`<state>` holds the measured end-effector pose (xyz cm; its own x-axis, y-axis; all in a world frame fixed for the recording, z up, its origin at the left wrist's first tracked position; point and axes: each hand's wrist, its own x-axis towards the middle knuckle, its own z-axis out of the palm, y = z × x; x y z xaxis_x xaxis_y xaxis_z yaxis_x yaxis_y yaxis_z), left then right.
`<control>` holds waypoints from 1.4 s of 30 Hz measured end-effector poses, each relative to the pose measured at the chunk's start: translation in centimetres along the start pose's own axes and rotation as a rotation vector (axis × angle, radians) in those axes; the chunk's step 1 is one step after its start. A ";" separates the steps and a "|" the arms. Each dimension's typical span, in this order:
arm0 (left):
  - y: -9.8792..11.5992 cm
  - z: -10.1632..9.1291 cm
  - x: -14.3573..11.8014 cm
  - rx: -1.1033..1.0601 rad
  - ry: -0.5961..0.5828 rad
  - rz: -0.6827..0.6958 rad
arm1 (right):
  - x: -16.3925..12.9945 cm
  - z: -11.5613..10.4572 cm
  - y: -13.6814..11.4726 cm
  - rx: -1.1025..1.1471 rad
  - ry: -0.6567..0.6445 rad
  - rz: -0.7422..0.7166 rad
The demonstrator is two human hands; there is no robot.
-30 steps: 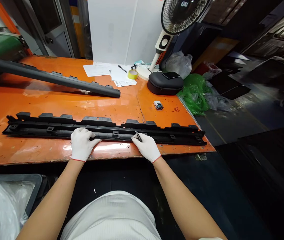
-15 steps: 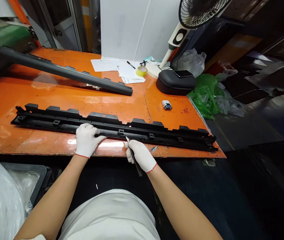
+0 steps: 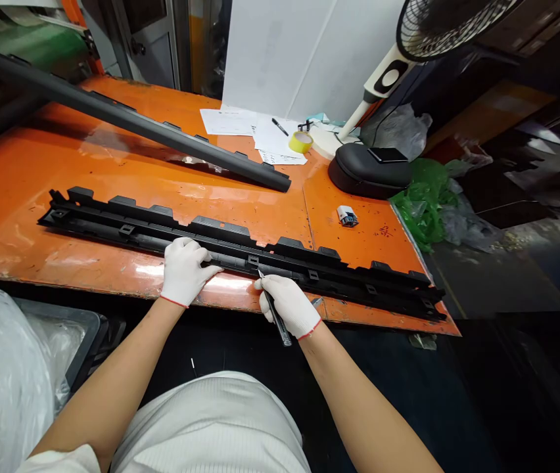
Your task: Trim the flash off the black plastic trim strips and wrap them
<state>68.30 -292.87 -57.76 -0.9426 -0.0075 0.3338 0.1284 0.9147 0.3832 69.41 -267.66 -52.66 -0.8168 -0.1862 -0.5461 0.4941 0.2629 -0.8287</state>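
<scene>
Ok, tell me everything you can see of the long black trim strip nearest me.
The black trim strip looks like moulded plastic, long and narrow, with raised tabs along its far edge and small square clips along its length. It lies flat along the orange table's near edge. The gloved left hand rests on it; the right hand holds a thin blade tool to it.

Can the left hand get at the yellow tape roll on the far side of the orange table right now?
Probably not without leaning: the yellow tape roll lies far behind both long black plastic strips, and the white-gloved left hand presses on the nearer.

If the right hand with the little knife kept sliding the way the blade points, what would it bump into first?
Probably the long black plastic strip: the knife in the right hand already has its tip at the strip's near edge, aimed up and left across it.
</scene>
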 end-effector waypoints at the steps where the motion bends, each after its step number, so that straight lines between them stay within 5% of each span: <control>1: -0.1 0.0 0.0 -0.001 -0.002 0.001 | 0.1 0.0 -0.1 -0.007 -0.001 0.002; 34: 0.0 0.0 -0.2 -0.004 0.000 0.010 | 0.4 -1.3 -1.7 -0.101 -0.115 0.024; 40: 0.5 -0.4 -0.3 0.006 0.033 0.007 | -0.1 -3.5 -0.4 -0.063 -0.534 -0.001; 42: 0.6 -0.5 -0.3 0.006 0.033 0.007 | -0.6 -3.6 0.5 -0.090 -0.480 -0.068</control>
<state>68.78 -292.53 -57.21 -0.9311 -0.0148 0.3646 0.1327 0.9170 0.3761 69.06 -263.99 -52.26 -0.6063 -0.6154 -0.5036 0.3996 0.3118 -0.8620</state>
